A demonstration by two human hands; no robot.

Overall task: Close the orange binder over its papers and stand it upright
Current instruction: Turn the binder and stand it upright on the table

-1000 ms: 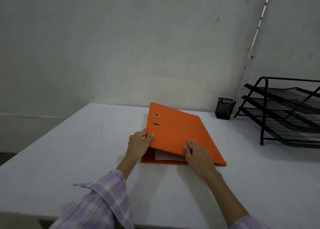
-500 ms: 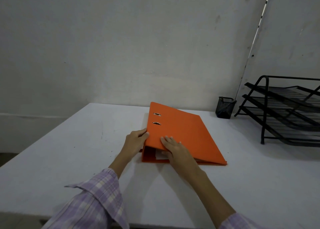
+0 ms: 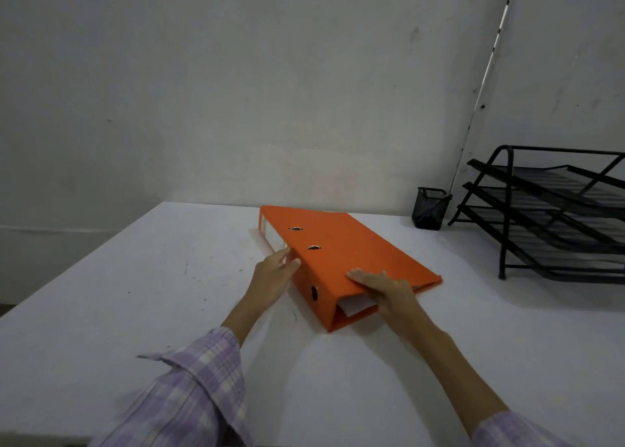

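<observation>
A white table (image 3: 169, 311) fills the lower part of the view, with a black three-tier wire tray rack (image 3: 548, 216) at its far right and a small black mesh pen cup (image 3: 429, 209) just beside the rack. The orange binder (image 3: 341, 253) lies flat near the middle of the table, its cover down over the white papers (image 3: 355, 306), which show at the near open end; the spine faces left. Both forearms reach forward from checked lilac sleeves. The left hand (image 3: 272, 277) is unclenched, its fingers extended and resting against the spine, gripping nothing. The right hand (image 3: 389, 292) lies palm down at the binder's near edge, fingers spread flat on the cover, pressing rather than clasping it.
</observation>
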